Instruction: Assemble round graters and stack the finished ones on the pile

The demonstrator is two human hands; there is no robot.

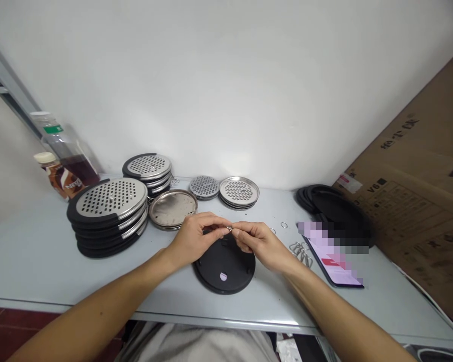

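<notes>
A small metal ring (229, 229) is pinched between the fingertips of both hands. My left hand (202, 235) grips it from the left, thumb and forefinger closed. From the right, my right hand (256, 244) pinches the same ring, its other fingers curled. Just below them, a round black plastic disc (223, 269) lies flat on the table, with a small hole near its front edge. The hands cover its far rim. Several loose metal rings (302, 254) lie to the right of my right hand.
Stacked black-rimmed grater discs (111, 198) stand at left, another stack (147, 166) behind. Metal dishes (173, 207), a perforated plate (204, 187) and perforated dishes (239, 192) lie at the back. Rightward are a phone (340, 266), black discs (340, 211) and a cardboard box (411, 201); bottles (77, 161) stand far left.
</notes>
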